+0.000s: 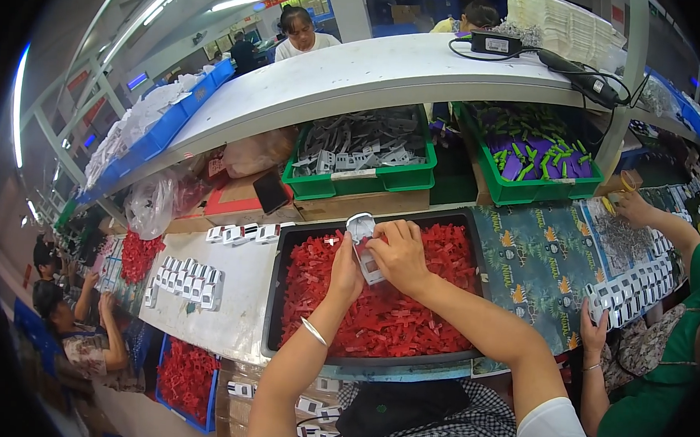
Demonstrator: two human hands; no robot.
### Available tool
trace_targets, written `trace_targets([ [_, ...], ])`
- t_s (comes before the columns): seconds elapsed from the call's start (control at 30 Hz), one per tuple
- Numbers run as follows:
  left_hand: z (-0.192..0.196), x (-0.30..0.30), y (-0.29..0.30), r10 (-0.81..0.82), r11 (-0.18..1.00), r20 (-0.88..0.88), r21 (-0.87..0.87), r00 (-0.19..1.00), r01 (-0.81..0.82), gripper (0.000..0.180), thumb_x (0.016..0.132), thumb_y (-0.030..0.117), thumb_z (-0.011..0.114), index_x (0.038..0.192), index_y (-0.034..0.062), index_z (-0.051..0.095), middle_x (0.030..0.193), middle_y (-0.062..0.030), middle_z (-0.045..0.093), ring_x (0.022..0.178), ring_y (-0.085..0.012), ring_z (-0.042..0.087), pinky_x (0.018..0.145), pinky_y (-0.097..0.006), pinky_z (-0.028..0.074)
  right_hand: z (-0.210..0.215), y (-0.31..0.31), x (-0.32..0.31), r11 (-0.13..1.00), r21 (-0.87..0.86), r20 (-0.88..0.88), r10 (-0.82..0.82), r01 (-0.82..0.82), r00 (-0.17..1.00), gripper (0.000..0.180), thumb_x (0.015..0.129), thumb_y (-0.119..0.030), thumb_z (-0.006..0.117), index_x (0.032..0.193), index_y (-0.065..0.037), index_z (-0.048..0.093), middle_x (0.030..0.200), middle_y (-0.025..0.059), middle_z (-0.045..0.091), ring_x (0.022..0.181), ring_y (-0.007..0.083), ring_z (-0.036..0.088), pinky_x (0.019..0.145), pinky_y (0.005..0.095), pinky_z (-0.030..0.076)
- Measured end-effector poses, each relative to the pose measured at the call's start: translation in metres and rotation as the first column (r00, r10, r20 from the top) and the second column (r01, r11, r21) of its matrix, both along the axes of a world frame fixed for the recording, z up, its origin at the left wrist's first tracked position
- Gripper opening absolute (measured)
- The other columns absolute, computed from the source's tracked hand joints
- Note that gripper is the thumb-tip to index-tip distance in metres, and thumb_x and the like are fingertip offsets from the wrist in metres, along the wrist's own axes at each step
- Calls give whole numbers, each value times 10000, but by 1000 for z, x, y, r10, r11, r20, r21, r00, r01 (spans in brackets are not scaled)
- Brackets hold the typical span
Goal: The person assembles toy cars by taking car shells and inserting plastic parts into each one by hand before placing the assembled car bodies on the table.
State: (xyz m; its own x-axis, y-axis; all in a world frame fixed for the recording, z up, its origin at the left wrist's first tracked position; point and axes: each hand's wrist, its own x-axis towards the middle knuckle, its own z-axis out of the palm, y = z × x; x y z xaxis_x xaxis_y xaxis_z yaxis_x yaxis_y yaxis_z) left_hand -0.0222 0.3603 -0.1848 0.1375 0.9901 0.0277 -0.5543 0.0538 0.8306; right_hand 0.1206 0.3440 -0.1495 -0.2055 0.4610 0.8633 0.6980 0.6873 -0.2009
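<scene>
Over a black tray (275, 293) heaped with small red plastic parts (408, 315), I hold a white and grey plastic housing (361, 225), its hollow side facing up. My left hand (346, 274) grips the housing along its left edge. Bunched together, the fingers of my right hand (401, 256) press at its right side; whatever lies under those fingertips is hidden. Rows of similar white housings (189, 280) stand on the table to the left. A few more housings (244, 233) lie near the tray's upper left corner.
Beyond the tray, one green bin (359, 181) holds grey parts; another green bin (515, 193) holds purple and lime-green parts. A white shelf (333, 65) spans above them. At right, a co-worker in green (655, 388) handles housings. A blue crate (211, 396) of red parts sits lower left.
</scene>
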Motion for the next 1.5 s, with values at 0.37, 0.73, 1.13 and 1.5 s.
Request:
trace_targets([
  [0.37, 9, 6, -6, -22, 998, -98, 56, 995, 27, 315, 997, 287, 455, 1198, 58, 534, 1112, -49, 604, 994, -150, 577, 849, -317, 483, 9, -2, 4, 996, -84, -115, -34, 25, 993, 327, 656, -102, 761, 955, -112, 631, 969, 52, 548, 924, 254, 512, 797, 388, 370],
  [0.73, 9, 12, -6, 159, 971, -354, 225, 922, -81, 221, 944, 121, 539, 1118, -11, 572, 966, -23, 620, 854, -72, 558, 745, -245, 466, -9, 14, 8, 810, -455, -544, 76, -370, 835, 504, 719, -52, 702, 1202, -33, 561, 1026, 108, 601, 910, 189, 593, 801, 310, 483],
  [1.13, 7, 8, -7, 185, 962, -568, 273, 802, -28, 195, 943, 152, 571, 1112, 65, 616, 879, 25, 635, 732, -45, 590, 546, -199, 490, -31, 26, 10, 755, -496, -609, 49, -428, 792, 327, 759, -57, 724, 1052, 36, 612, 865, 56, 651, 741, 88, 585, 679, 249, 494],
  [1.5, 18, 11, -13, 150, 978, -538, 204, 829, -44, 189, 924, 95, 557, 1065, -17, 615, 855, -34, 652, 733, -75, 581, 647, -241, 487, -37, 29, 9, 729, -523, -623, 27, -442, 782, 317, 765, -64, 725, 1034, 51, 604, 850, 50, 651, 692, 76, 572, 630, 242, 483],
])
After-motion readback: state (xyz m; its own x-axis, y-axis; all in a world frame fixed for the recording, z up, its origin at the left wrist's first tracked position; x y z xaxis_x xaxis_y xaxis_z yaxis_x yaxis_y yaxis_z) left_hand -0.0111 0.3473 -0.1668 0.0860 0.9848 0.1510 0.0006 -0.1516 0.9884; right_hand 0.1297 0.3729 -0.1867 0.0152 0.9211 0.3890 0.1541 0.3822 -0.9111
